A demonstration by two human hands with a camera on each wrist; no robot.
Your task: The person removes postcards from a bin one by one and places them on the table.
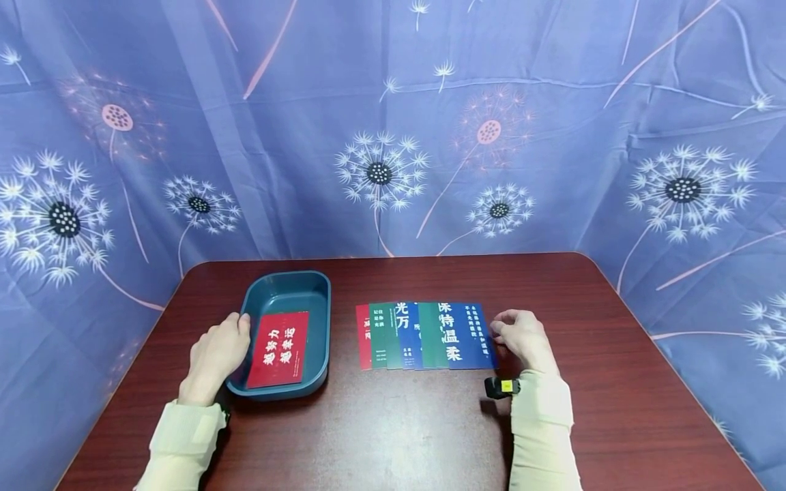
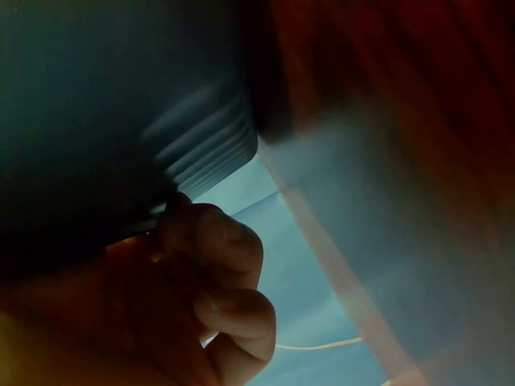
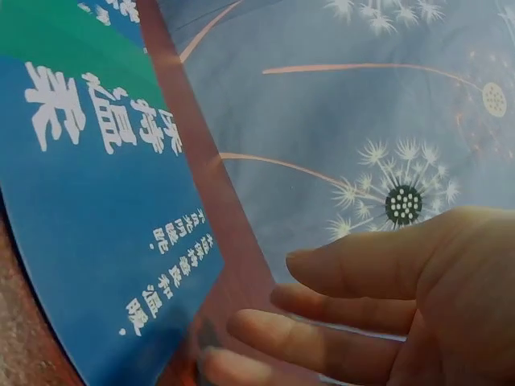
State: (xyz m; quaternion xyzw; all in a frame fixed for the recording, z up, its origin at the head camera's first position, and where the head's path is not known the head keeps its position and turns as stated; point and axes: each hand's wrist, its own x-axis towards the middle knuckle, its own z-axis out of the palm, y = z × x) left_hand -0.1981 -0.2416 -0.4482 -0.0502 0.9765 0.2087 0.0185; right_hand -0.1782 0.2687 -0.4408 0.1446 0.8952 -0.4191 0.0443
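My left hand [image 1: 219,349] grips the left rim of a dark blue plastic bin [image 1: 321,320] at the left of the table. In the left wrist view its fingers [image 2: 233,314] curl at the bin's dark ribbed side. A red card [image 1: 287,365] with white writing lies in the bin, tilted against its near end. My right hand [image 1: 522,334] is beside the right edge of a blue card [image 1: 473,348], which lies rightmost in an overlapping row of several cards. In the right wrist view the loosely bent fingers [image 3: 346,269] hold nothing, just off that card.
Leftwards from the blue card the row has green cards [image 1: 432,341], another blue one [image 1: 410,356] and a red card [image 1: 364,354] at its left end. The brown table [image 1: 381,436] ends at a blue dandelion-patterned cloth [image 1: 295,170] behind and at both sides.
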